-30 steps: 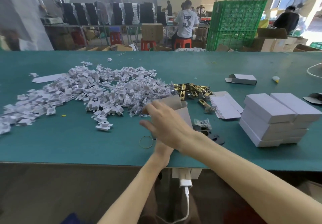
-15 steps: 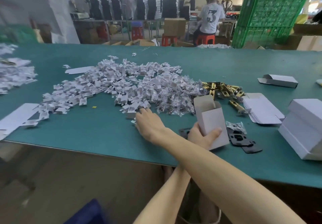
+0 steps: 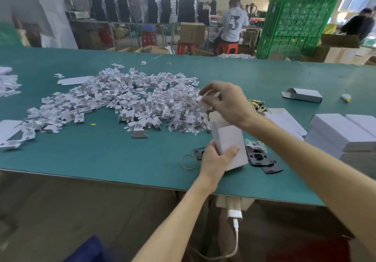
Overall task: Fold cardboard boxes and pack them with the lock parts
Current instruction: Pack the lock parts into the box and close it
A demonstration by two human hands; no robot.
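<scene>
My left hand (image 3: 215,160) grips one white cardboard box (image 3: 232,142), fingers and thumb curled round its lower part. The box stands upright over the near edge of the green table (image 3: 101,155) with its top flaps open. My right hand (image 3: 230,105) is just above the opening and pinches one small white piece (image 3: 204,100) at the fingertips; it is too blurred to name more closely.

To the left lies one big heap of white cardboard inserts (image 3: 114,101), too many to count. Clear screw bags (image 3: 183,123) lie at its near right edge, and one more bag (image 3: 255,145) is beside the box. Black plates (image 3: 262,160), at least two, lie overlapping under that bag. There is one rubber band (image 3: 188,161). On the right stand closed boxes (image 3: 341,131), two across the top. One open-ended box (image 3: 303,94) lies alone farther back.
</scene>
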